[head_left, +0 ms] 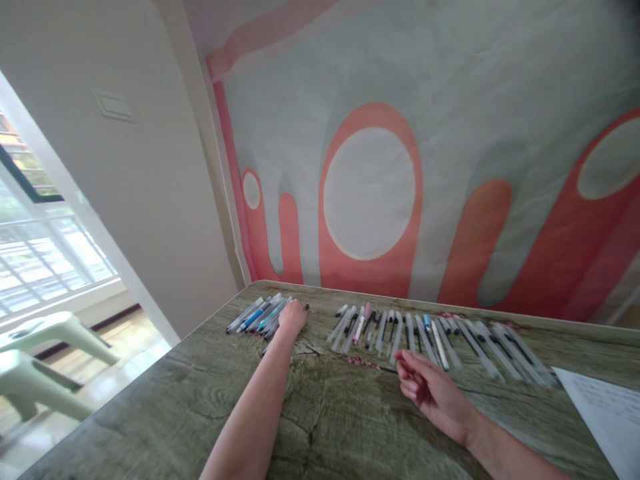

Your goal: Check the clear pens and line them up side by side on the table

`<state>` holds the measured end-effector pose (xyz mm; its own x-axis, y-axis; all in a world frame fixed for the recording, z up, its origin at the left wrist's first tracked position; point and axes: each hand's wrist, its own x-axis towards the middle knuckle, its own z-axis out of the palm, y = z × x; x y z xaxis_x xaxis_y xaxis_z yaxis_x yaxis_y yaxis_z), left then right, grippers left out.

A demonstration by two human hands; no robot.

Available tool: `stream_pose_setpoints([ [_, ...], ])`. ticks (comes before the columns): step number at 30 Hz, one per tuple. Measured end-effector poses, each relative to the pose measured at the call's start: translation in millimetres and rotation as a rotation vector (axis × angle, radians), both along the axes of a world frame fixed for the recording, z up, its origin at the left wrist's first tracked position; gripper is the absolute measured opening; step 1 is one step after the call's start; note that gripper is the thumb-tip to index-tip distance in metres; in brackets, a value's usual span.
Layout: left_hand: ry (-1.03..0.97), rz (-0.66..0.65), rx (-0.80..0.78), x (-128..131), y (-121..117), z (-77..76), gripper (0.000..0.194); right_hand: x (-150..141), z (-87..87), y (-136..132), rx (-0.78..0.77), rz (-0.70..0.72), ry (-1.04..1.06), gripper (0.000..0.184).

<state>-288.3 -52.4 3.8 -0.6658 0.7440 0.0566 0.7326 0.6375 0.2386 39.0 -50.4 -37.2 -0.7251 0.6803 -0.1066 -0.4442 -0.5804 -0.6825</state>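
My left hand (293,317) is at the right end of a bunch of pens (257,315) on the far left of the table. Its fingers are bent down and mostly hidden behind the back of the hand. A small dark pen end pokes out beside the fingertips. Blue, teal and clear barrels show in this bunch. My right hand (435,393) hovers palm inward just in front of a long row of pens (393,330). Its fingers are loosely curled and apart from the thumb, with nothing seen in them. The row holds mostly clear pens, plus a white one (440,343) and a pink one.
The wood-patterned table (330,427) meets a wall with a pink and grey mural (370,280). A sheet of paper with writing (607,413) lies at the right edge. Pale green stools (45,373) stand on the floor at left, near a window.
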Motion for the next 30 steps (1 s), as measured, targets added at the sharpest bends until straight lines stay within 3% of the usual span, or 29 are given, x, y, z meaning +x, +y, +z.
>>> stream_pose_setpoints([
  [4, -0.047, -0.081, 0.118, 9.2, 6.6, 14.0, 0.024, 0.0, 0.5, -0.1, 0.002, 0.000, -0.002, 0.014],
  [9, -0.227, -0.240, 0.283, 45.7, 9.9, 48.3, 0.028, -0.6, -0.1, 0.4, 0.009, -0.006, 0.002, 0.014],
  [11, -0.602, -0.433, 0.455, 72.9, 6.5, 60.4, 0.028, -1.4, -0.3, 1.0, 0.003, -0.006, 0.006, 0.014],
  [13, -0.949, -0.593, 0.454, 105.9, 0.9, 65.7, 0.032, -2.3, 0.2, 1.6, -0.016, -0.004, 0.018, 0.016],
  [16, -1.343, -0.715, 0.221, 155.3, -8.1, 57.8, 0.039, -2.4, 2.6, 2.2, -0.074, -0.034, 0.070, 0.021],
  [18, -1.494, -0.743, 0.059, 179.8, -12.1, 46.1, 0.039, -1.4, 4.9, 2.4, -0.113, -0.072, 0.100, 0.024],
  [20, -1.602, -0.724, -0.001, 193.7, -13.4, 34.6, 0.039, 0.0, 7.3, 2.6, -0.138, -0.113, 0.094, 0.025],
  [24, -1.706, -0.646, -0.028, 195.5, -10.2, 21.4, 0.038, 2.0, 10.9, 3.1, -0.122, -0.180, 0.053, 0.021],
  [30, -1.842, -0.583, -0.155, 187.7, -4.7, 14.3, 0.035, 1.1, 10.3, 4.8, -0.070, -0.174, 0.117, 0.021],
])
